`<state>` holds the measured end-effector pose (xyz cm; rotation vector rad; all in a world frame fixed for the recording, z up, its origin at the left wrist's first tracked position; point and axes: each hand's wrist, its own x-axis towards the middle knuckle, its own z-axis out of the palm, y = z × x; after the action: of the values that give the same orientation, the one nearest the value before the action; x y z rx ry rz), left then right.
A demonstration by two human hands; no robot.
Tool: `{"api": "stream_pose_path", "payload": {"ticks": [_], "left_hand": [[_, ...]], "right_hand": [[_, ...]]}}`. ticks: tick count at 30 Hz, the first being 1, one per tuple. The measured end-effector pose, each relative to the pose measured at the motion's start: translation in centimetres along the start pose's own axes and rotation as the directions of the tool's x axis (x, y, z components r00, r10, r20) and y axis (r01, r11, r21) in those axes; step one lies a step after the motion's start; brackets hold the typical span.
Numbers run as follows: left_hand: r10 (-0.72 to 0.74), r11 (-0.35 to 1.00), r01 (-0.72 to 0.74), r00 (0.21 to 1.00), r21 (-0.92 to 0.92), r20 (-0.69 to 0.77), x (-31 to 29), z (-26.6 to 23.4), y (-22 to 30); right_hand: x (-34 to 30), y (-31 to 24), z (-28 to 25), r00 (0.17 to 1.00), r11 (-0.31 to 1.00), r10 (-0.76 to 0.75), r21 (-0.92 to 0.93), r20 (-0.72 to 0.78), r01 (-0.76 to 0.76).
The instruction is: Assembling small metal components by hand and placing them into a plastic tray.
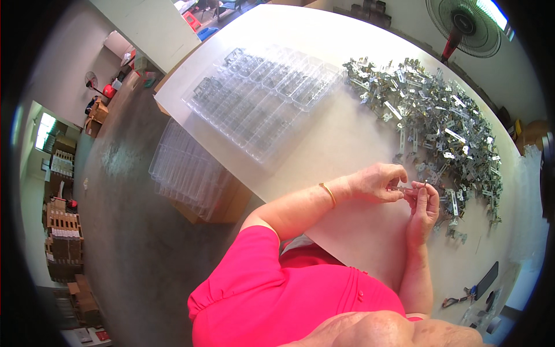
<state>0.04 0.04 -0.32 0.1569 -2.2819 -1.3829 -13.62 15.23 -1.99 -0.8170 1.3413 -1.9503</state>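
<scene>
Over the white table, just left of a large heap of small silvery metal parts [445,130], my two hands meet. My left hand [376,182], with a bracelet [328,195] on its wrist, pinches one end of a small narrow metal part [406,189]. The other end sits in the closed fingers of my right hand [423,208]. Fingers cover much of this part, so its exact kind does not show. A clear plastic compartment tray [257,151] lies farther off to the left, with metal parts in some of its compartments.
More clear trays [182,159] are stacked on a cardboard box [231,202] beside the table's left edge. A dark phone-like object [487,280] and keys [457,301] lie at the near right. A fan [463,24] stands beyond the far right edge.
</scene>
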Motion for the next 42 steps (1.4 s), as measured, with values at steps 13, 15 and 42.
{"api": "stream_pose_path", "payload": {"ticks": [13,15,42], "left_hand": [[-0.053,0.994,0.086,0.907,0.062,-0.418,0.2,-1.2,3.6],[-0.07,0.996,0.089,0.892,0.024,-0.446,0.3,-2.9,5.9],[-0.215,0.328,0.897,0.376,0.296,-0.901,-9.4,-45.7,-7.5]], "right_hand": [[-0.8,0.7,0.6,0.986,0.964,-0.161,-0.208,0.046,0.167],[-1.2,0.5,1.5,0.981,0.962,-0.094,-0.238,0.17,0.134],[-5.0,3.2,17.8,0.344,0.897,-0.038,-0.12,0.938,0.426]]}}
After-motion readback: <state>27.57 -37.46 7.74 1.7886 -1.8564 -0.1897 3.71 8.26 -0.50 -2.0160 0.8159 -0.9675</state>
